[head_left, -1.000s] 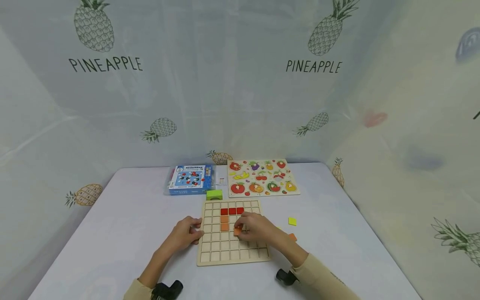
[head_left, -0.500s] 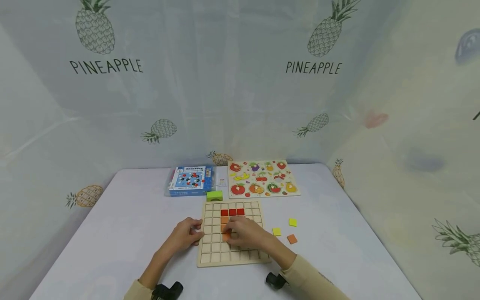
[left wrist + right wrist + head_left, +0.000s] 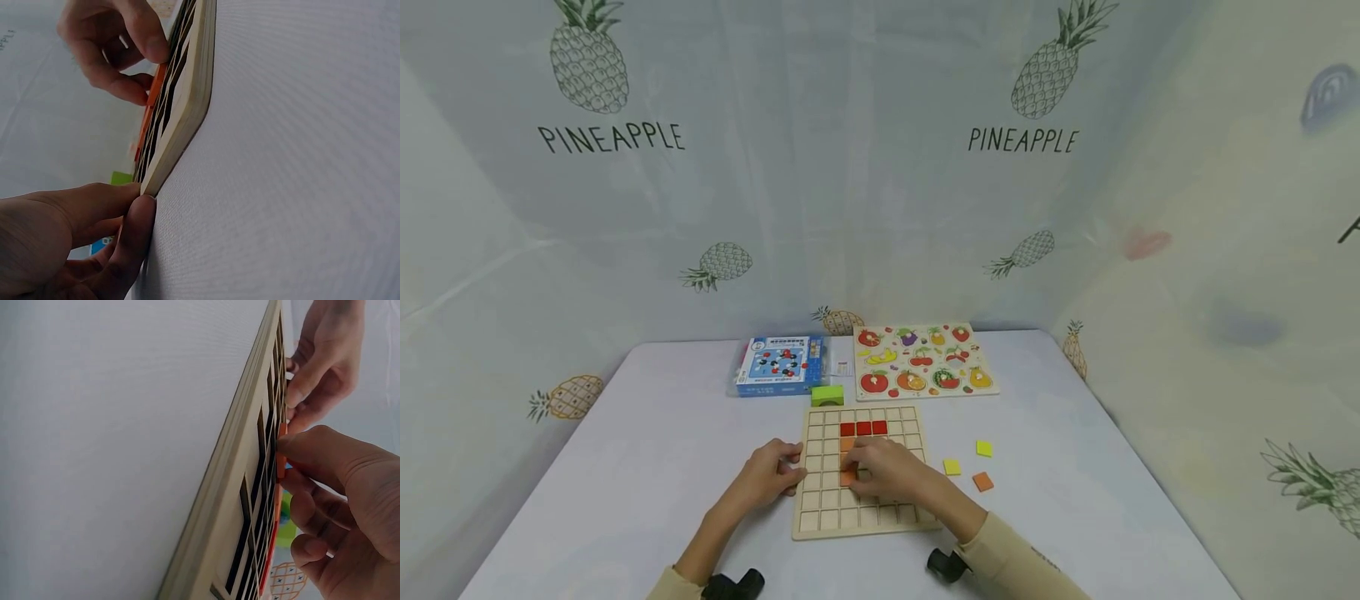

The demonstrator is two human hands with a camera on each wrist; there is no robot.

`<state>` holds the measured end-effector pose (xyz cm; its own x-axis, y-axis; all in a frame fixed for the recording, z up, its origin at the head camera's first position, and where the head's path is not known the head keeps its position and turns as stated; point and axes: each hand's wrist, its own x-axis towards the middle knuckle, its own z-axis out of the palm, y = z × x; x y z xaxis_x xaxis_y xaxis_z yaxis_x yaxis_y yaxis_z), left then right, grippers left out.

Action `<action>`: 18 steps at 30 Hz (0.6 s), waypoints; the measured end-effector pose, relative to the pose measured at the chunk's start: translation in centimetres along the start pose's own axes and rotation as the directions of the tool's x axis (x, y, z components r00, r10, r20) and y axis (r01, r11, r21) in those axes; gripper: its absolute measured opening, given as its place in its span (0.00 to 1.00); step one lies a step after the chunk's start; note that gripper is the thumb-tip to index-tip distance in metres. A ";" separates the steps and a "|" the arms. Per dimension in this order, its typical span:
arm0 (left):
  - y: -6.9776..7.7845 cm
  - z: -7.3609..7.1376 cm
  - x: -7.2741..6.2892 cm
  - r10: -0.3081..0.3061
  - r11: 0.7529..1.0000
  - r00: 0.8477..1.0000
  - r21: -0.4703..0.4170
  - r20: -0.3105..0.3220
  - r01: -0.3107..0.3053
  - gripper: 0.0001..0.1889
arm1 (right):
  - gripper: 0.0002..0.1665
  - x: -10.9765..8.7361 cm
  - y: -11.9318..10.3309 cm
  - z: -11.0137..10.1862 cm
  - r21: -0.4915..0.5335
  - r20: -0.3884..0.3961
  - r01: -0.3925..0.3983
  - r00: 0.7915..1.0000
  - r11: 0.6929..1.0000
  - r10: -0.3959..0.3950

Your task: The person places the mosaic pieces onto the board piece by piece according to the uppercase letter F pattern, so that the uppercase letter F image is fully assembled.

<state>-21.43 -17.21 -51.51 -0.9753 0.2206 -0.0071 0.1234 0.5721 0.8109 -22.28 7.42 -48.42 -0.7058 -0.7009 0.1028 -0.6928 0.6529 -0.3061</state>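
**Warm hues among pale**

We see a pale tan board [image 3: 829, 521] gridded in lines, with red tiles [image 3: 863, 428], orange tiles [image 3: 847, 444] and yellow tiles [image 3: 983, 448]. The block [image 3: 827, 393] is lime green, the box [image 3: 781, 367] blue and white, the fruit puzzle [image 3: 898, 367] cream with red, yellow and purple prints. We find the surface [image 3: 625, 492] white, the sleeves [image 3: 1018, 558] beige — and the greyish backdrop [image 3: 857, 200] patterned with pineapples [image 3: 589, 71].

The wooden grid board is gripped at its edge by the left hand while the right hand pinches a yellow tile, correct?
No: the tile in the right hand is orange, not yellow, as the right wrist view shows. The left hand grips the wooden grid board at its edge.
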 end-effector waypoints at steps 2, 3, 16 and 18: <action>0.1 0.0 0.0 -0.005 1.000 1.000 0.001 0.002 0.005 0.24 | 0.12 0.0 0.0 0.0 -0.004 0.000 -0.002 1.000 1.000 0.002; 0.1 0.0 0.0 -0.008 1.000 1.000 0.001 0.004 0.008 0.24 | 0.12 0.0 0.0 0.0 -0.007 -0.001 -0.004 1.000 1.000 0.004; 0.1 0.1 0.1 -0.022 1.000 1.000 0.009 -0.007 0.022 0.24 | 0.14 -2.2 1.4 -1.6 0.060 -0.032 -0.054 0.998 0.997 0.056; 0.0 0.1 0.1 -0.020 1.000 1.000 0.017 -0.010 0.020 0.24 | 0.15 -3.2 2.3 -2.2 0.076 -0.041 -0.078 0.996 0.994 0.081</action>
<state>-21.54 -17.09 -51.56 -0.9794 0.2012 -0.0178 0.1066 0.5897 0.8006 -21.96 11.82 -47.35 -0.7652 -0.6332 0.1160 -0.6224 0.6818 -0.3845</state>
